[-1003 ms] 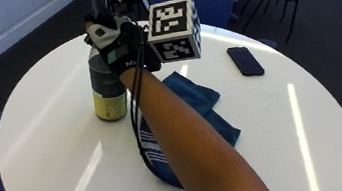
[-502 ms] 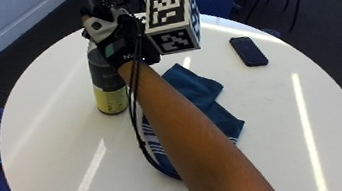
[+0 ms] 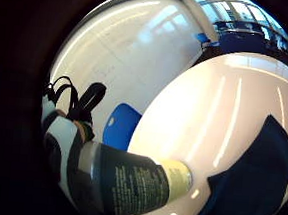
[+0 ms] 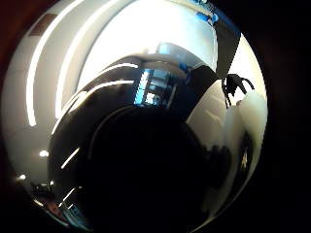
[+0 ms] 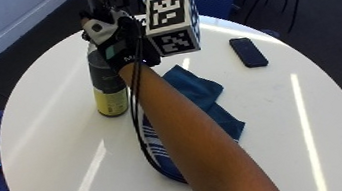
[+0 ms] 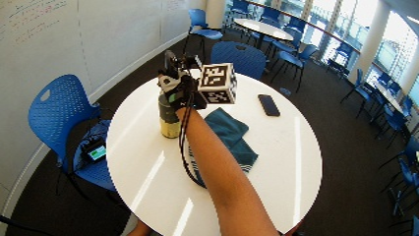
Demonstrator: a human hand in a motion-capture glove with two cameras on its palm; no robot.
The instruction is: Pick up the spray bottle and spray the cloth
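Phone (image 5: pixel 247 51) beyond cloth (image 5: pixel 199 91); hand (image 5: pixel 115 35) grips spray bottle (image 5: pixel 109 89) beside it.

Fills most of the view: a dark, rounded, glossy bottle body (image 4: pixel 141 170), close against the palm, with a bluish reflection of windows on its upper curve. Behind it, a pale white surface (image 4: pixel 43 82) crossed by long bright streaks of light. Beside the bottle, white plastic and black loops of the gloved right hand (image 4: pixel 238 116).
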